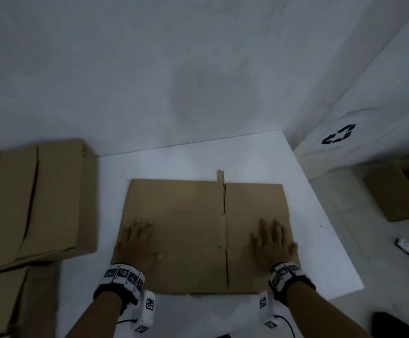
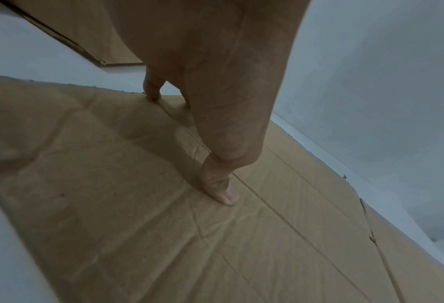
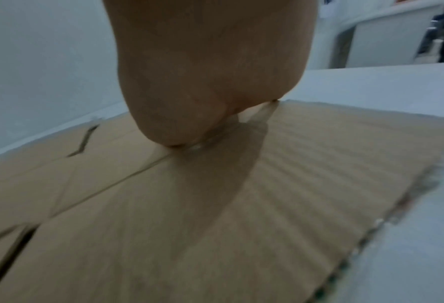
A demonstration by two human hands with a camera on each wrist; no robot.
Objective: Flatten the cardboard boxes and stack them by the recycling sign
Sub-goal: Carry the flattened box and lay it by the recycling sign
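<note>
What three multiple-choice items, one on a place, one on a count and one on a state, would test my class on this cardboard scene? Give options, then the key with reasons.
1. Where is the recycling sign?
A. on the wall to the right
B. on the boxes at the left
C. under the flattened box

2. How many hands lie on the flattened box?
A. none
B. one
C. two

3. How does that box lie?
A. standing upright
B. flat on the white table
C. held in the air

Key: 1 A, the black arrows show on the right-hand wall. 2 C, the left hand and right hand both press on it with spread fingers. 3 B, the head view shows one flat sheet on the table.
</note>
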